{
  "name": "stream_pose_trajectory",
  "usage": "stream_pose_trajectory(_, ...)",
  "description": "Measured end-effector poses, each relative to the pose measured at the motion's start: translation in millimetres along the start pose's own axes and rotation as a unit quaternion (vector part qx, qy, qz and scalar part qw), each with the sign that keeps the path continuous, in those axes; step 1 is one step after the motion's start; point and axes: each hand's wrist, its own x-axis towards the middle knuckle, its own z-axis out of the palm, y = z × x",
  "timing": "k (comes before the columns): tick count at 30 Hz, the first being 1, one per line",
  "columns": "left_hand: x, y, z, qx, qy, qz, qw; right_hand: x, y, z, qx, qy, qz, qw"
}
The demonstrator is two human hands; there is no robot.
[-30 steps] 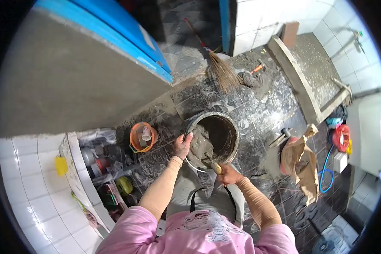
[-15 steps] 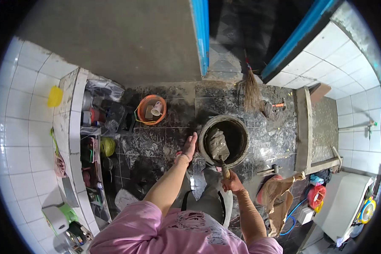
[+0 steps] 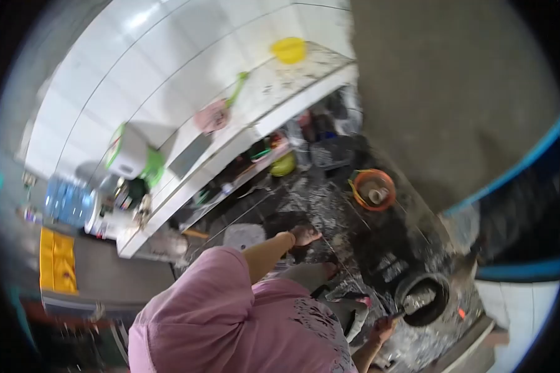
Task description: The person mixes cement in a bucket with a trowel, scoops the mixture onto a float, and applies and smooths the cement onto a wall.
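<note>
My right hand [image 3: 384,328], at the lower right, is closed round the handle of a trowel. The trowel's blade [image 3: 420,298], carrying grey wet mortar, is over the dark bucket [image 3: 443,279]. Away from the bucket, my left hand [image 3: 305,235] hangs above the dark tiled floor with its fingers stretched out and nothing in it. Beyond that hand, an orange bucket [image 3: 392,193] holds a pale cup [image 3: 376,196].
A tiled counter [image 3: 261,99] with a yellow item [image 3: 289,50] runs along the left wall, items stored beneath. A grey plastered wall [image 3: 442,93] and a blue door frame [image 3: 510,182] stand at the right. A water bottle [image 3: 68,202] is far left.
The view has swung left, so the bucket appears at the lower right. My left hand has left the bucket's rim and moved away from it. The trowel stays in my right hand.
</note>
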Motion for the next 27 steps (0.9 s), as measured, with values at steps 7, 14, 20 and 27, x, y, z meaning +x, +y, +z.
stream_pose_trajectory(7,-95,-260,0,-0.273,0.204,-0.201,0.918,-8,-9,28,0.03,0.037,0.028,0.998)
stream_pose_trajectory(14,-187,-293,6,-0.402,0.229,-0.236,0.854,4,-34,15,-0.041,-0.025,0.011,0.999)
stream_pose_trajectory(20,-162,-319,-51,-0.237,0.19,-0.142,0.942,32,-101,32,0.034,0.004,-0.011,0.999)
stream_pose_trajectory(27,-165,-412,-188,-0.225,0.351,-0.12,0.901,-71,23,156,-0.257,0.119,-0.137,0.949)
